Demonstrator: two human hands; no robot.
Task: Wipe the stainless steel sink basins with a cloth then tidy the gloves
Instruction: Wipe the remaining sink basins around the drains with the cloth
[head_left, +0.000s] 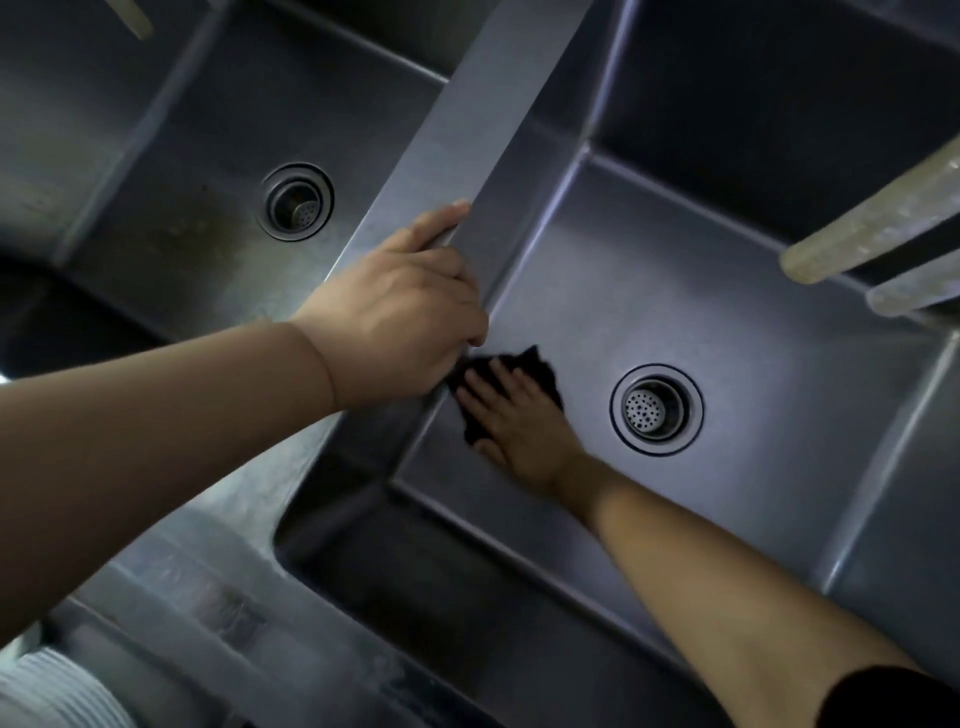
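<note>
A: While pressed flat under right hand (519, 421), dark cloth (540, 371) lay on right basin (753, 332) floor, between divider (483, 156) wall and drain (655, 409).

B: Left hand (405, 317)?

A: Clamped over divider, above cloth. Bare floor drainward and beyond; wall blocked the other way. Gloves unseen.

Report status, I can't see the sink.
Left hand gripping divider. Right hand flat on cloth, right basin floor. Nothing blocking.
</note>
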